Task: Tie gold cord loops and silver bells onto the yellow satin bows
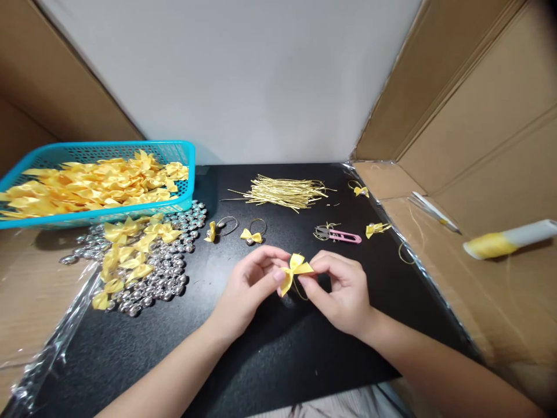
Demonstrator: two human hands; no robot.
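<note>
My left hand (250, 284) and my right hand (342, 290) meet over the middle of the black mat (270, 348). Between their fingertips sits a small yellow ribbon bow (296, 270), pinched from both sides, with a thin gold thread looping below it. Both hands have their fingers closed on the bow. A pile of silver bells (161, 267) with loose yellow bows on top lies to the left of my left hand.
A teal basket (185, 174) full of yellow bows stands at the back left. A bundle of gold threads (282, 191) lies at the back centre. Pink thread snips (342, 235), finished bow-and-bell loops (251, 235) and a yellow thread spool (505, 241) lie nearby. Cardboard walls flank both sides.
</note>
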